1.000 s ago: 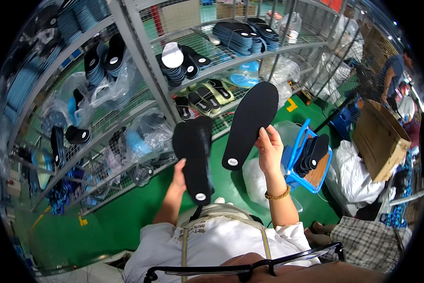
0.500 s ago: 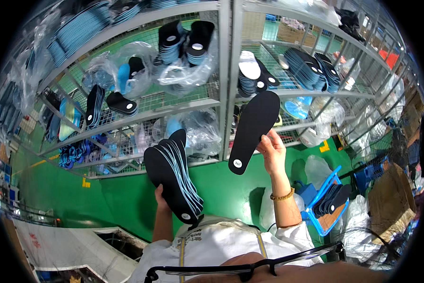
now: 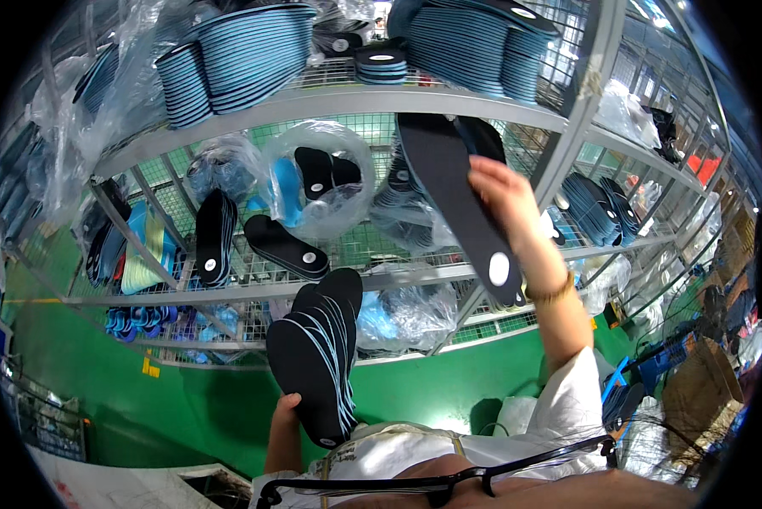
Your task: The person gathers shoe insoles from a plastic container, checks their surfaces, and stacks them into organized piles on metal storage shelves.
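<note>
My left hand grips a fanned stack of black insoles with light-blue edges, held low in front of my shirt. Only the thumb of that hand shows clearly; the stack hides its other fingers. Up at the middle shelf, my right hand has its fingers closed on the edge of a black insole with a white oval label at the heel. Partly behind that insole are a plastic-wrapped insole stack and another dark insole.
The grey metal rack has mesh shelves. Tall blue-black insole stacks fill its top shelf. Below lie a clear plastic bag with insoles and a loose pair of black insoles. A cardboard box stands at right on the green floor.
My right hand has moved up and forward with its insole, now tilted the other way before the middle shelf. The view has come closer to the rack's left part; my left hand keeps its stack.
</note>
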### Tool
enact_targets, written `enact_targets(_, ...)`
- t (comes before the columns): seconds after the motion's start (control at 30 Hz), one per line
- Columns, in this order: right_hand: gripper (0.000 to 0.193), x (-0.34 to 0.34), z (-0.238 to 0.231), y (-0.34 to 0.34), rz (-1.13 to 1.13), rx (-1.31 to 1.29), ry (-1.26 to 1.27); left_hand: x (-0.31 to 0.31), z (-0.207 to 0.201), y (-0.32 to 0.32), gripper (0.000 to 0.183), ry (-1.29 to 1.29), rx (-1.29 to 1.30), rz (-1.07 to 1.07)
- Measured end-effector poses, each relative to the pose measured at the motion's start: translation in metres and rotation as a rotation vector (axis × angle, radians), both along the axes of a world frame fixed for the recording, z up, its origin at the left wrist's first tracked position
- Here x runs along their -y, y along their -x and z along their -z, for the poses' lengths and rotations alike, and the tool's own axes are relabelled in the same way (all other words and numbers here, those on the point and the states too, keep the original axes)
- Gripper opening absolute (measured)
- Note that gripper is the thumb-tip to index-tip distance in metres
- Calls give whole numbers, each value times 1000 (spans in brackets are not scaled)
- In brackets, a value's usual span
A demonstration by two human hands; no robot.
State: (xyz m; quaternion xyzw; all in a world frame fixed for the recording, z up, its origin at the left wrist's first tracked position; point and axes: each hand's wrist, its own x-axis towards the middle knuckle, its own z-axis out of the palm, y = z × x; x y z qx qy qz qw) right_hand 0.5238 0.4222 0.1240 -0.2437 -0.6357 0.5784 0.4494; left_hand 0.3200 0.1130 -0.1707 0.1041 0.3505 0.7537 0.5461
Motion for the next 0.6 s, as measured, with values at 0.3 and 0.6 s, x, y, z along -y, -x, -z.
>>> enact_targets(0.3, 23, -167, -23, 79, 614, 412, -690, -22, -78, 1, 43, 113, 62, 45)
enact_targets(0.6, 24, -33, 15, -8, 467, 168, -1117, -107, -118, -40, 75, -498, 285, 380)
